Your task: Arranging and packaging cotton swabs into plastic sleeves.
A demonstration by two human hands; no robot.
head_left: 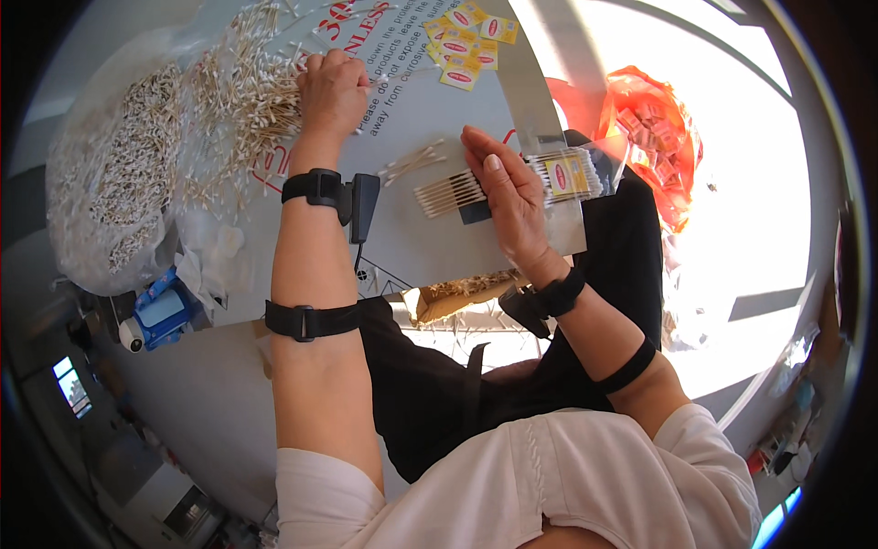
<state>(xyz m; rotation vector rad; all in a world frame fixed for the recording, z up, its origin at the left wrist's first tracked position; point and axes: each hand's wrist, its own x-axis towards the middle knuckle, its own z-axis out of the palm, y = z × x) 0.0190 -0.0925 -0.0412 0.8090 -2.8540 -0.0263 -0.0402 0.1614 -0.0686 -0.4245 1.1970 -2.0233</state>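
Observation:
My left hand (334, 96) is at the right edge of a big loose pile of cotton swabs (261, 110), fingers curled inward and closed. What they hold, if anything, is hidden beneath the knuckles. My right hand (508, 197) lies with outstretched fingers across a row of cotton swabs (445, 195), whose tips stick out on the left. On its right side, more swabs show in a clear plastic bag (611, 157) with a yellow and red card (567, 174). Between my hands rest a few loose cotton swabs (413, 162).
Several yellow cards (457, 46) lie scattered at the far side of the grey printed table (412, 247). At the left, a large clear bag (110, 183) bulges with swabs. A blue and white container (160, 316) stands by the table's left edge. An orange-red bag (649, 137) of small packages is on the right.

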